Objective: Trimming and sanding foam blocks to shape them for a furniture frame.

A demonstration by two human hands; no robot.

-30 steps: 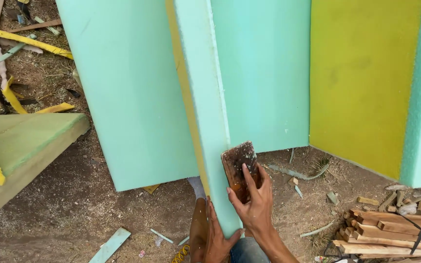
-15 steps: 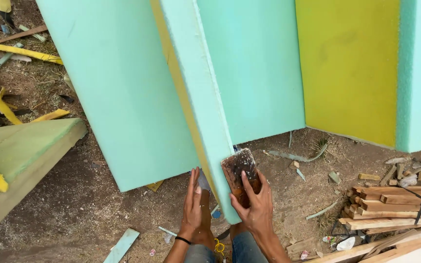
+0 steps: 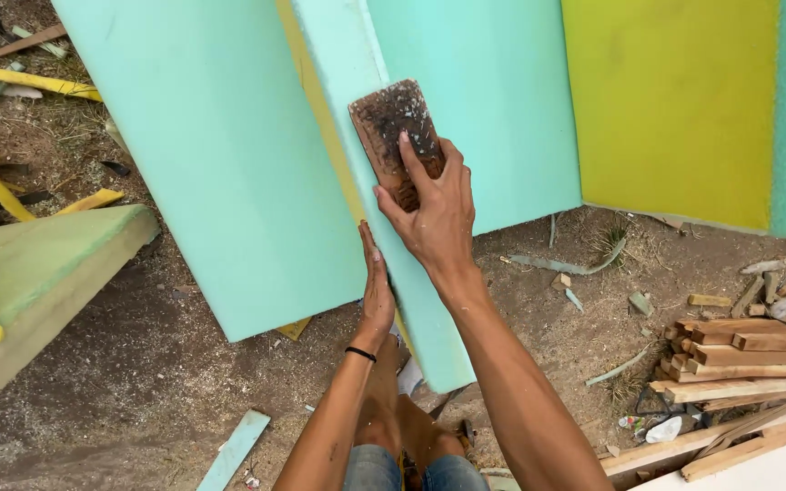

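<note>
On the narrow front edge of the upright mint-green foam slab [image 3: 357, 164], which stands on the dirt ground [image 3: 138, 391], the right hand [image 3: 434, 214] presses a brown, dust-flecked sanding block [image 3: 393, 132] flat against the foam. The fingers [image 3: 414, 162] lie spread over the block's lower half, the thumb hooked round its left side, so the hand is closed on the block only loosely. The left hand [image 3: 377, 291] is open, palm flat against the slab's left face just below the block, bracing it.

To rub this edge well, the block should probably stay flat across the full width of the edge, so neither corner gets rounded over. Light, even pressure seems wise, since foam tears easily. The bracing hand is best kept close beneath the stroke, where it steadies the slab against tipping toward the wider green panel [image 3: 211, 155] beside it. A bundle of wooden slats [image 3: 739, 355] lies well apart at the right.
</note>
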